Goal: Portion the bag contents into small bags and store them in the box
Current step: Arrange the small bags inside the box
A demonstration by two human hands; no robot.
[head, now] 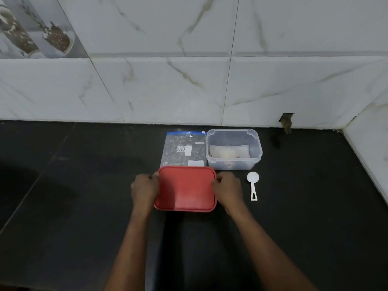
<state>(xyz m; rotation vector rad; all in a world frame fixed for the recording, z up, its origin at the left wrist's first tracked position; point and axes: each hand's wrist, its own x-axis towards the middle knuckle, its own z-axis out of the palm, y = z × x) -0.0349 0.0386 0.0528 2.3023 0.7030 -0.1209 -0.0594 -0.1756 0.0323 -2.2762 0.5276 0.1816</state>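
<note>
Left hand (144, 189) and right hand (227, 189) each grip a side edge of the red lid (185, 190), which looks light and stiff. Just past the hands lies the bag (182, 150), likely soft and floppy; hold it by its top. The box (257, 151) sits past the right hand.

We see a red lid (185, 189), a clear box (234, 149), a white scoop (253, 185), a dark speckled blue-topped bag (183, 150), a black counter (63, 196).
</note>
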